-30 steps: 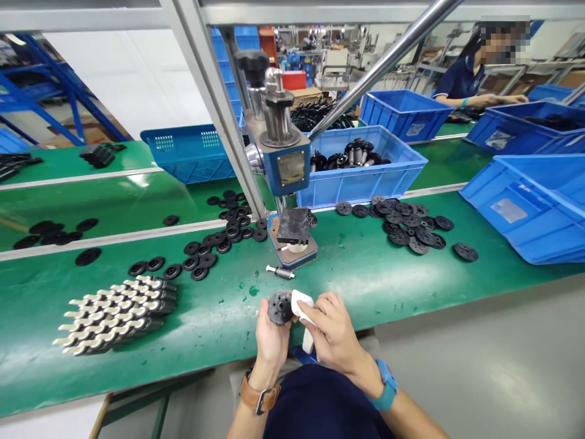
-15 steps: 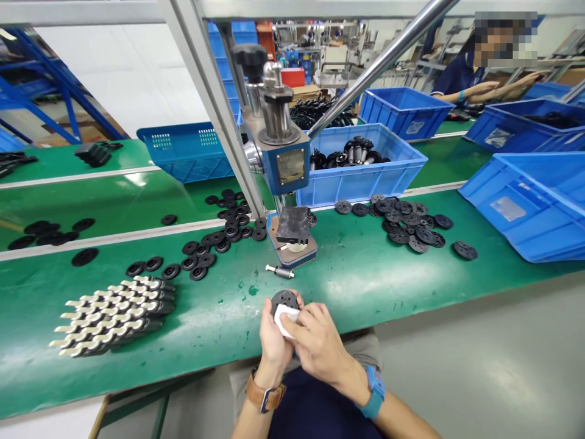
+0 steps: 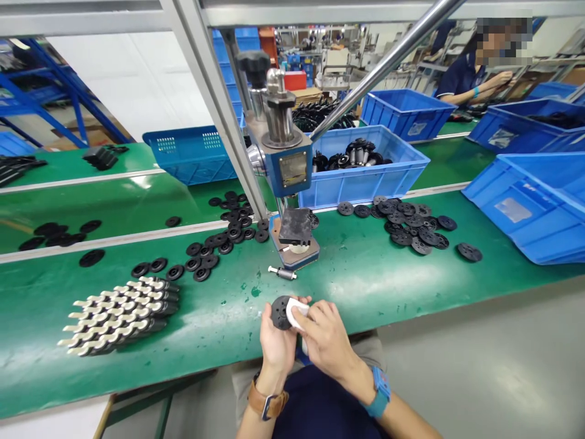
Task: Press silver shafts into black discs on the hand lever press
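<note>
My left hand (image 3: 277, 346) is closed around the edge of a round black plastic disc (image 3: 280, 313) with small holes, its face turned up. In my right hand (image 3: 325, 332) is a folded white cloth (image 3: 296, 312), pinched and pressed against the right part of that disc. Just beyond my hands, a small black-and-white roller part (image 3: 282, 273) lies on the green bench (image 3: 347, 286). Behind it stands a hand press (image 3: 287, 161) with a dark block (image 3: 295, 227) over its base.
Black rings (image 3: 201, 262) are scattered left of the press, and holed discs (image 3: 414, 225) are heaped to its right. Rows of black cylinders with pale shafts (image 3: 121, 317) stand at left. Blue bins (image 3: 365, 177) line the back. A co-worker (image 3: 461, 82) sits at far right.
The white cloth has shifted right across the disc, baring more of its left side. The whole view has moved slightly.
</note>
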Demonstrator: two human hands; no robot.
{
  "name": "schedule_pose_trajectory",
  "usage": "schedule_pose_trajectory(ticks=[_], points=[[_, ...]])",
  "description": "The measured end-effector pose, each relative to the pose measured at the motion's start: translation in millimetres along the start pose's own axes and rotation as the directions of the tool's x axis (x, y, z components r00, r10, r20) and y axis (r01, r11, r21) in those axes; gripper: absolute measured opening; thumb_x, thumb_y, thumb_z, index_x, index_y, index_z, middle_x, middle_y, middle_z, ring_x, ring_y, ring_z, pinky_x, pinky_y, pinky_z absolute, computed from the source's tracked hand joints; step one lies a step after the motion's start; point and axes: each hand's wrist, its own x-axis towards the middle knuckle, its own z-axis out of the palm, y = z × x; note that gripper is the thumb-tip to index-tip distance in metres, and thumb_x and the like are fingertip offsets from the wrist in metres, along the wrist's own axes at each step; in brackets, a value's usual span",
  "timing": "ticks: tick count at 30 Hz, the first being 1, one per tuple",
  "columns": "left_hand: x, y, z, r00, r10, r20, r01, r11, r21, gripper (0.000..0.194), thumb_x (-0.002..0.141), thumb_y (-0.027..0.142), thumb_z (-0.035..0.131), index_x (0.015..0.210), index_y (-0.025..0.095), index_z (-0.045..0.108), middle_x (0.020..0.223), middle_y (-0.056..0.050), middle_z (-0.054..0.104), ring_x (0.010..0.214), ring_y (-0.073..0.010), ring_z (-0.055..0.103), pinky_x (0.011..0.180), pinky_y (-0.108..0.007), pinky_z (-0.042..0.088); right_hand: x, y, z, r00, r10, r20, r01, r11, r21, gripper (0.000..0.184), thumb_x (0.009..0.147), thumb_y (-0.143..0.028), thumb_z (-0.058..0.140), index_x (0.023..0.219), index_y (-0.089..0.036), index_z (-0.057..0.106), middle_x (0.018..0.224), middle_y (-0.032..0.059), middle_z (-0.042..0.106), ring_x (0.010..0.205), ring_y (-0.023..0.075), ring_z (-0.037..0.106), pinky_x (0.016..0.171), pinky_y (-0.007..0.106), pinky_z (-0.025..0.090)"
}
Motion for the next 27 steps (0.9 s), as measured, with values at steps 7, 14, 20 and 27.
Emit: schedule_pose_trajectory(ticks=[7, 14, 20, 27], points=[[0.9, -1.1, 2.0, 1.0, -0.004, -0.018, 0.005, 1.0, 0.017, 0.059, 0.093, 0.06, 0.046, 0.086, 0.01, 0.079, 0.097, -0.019, 0.081, 0.096, -0.0304, 0.075, 0.094, -0.041, 0.055, 0.4, -0.8, -1.3, 1.0, -0.031, -0.004, 0.031, 1.0, 0.0, 0.037, 0.099, -0.014, 0.048, 0.134, -0.015, 0.061, 0.093, 0.0083, 0.063, 0.087, 0.0244, 0.047, 0.073, 0.037, 0.032], [1.7, 0.0, 1.4, 1.0, 0.0, -0.012, 0.0, 1.0, 0.028, 0.057, 0.09, 0.061, 0.052, 0.086, 0.011, 0.078, 0.097, -0.017, 0.081, 0.099, -0.031, 0.075, 0.098, -0.042, 0.053, 6.3, -2.3, -2.2, 0.998, -0.055, 0.021, 0.054, 0.998, 0.025, 0.038, 0.1, -0.014, 0.045, 0.135, -0.015, 0.059, 0.095, 0.0095, 0.065, 0.087, 0.0249, 0.048, 0.074, 0.038, 0.034], [2.7, -0.6, 3.4, 0.998, -0.004, -0.06, 0.003, 1.0, -0.012, 0.043, 0.089, 0.052, 0.058, 0.088, 0.014, 0.078, 0.086, -0.011, 0.08, 0.098, -0.0302, 0.075, 0.1, -0.043, 0.054, 22.5, 0.6, -5.4, 1.0, 0.0, -0.001, 0.0, 1.0, -0.014, 0.037, 0.102, -0.017, 0.047, 0.137, -0.015, 0.059, 0.101, 0.0114, 0.068, 0.096, 0.0271, 0.05, 0.077, 0.04, 0.032], [3.4, -4.3, -1.4, 0.996, -0.06, -0.068, 0.058, 0.998, -0.032, 0.038, 0.084, 0.05, 0.067, 0.084, 0.013, 0.076, 0.081, -0.01, 0.078, 0.099, -0.0321, 0.075, 0.102, -0.046, 0.054, 21.5, -4.6, -3.5, 1.0, 0.005, 0.016, -0.005, 1.0, -0.029, 0.034, 0.102, -0.018, 0.05, 0.133, -0.015, 0.063, 0.095, 0.0098, 0.069, 0.088, 0.0257, 0.047, 0.073, 0.039, 0.028]])
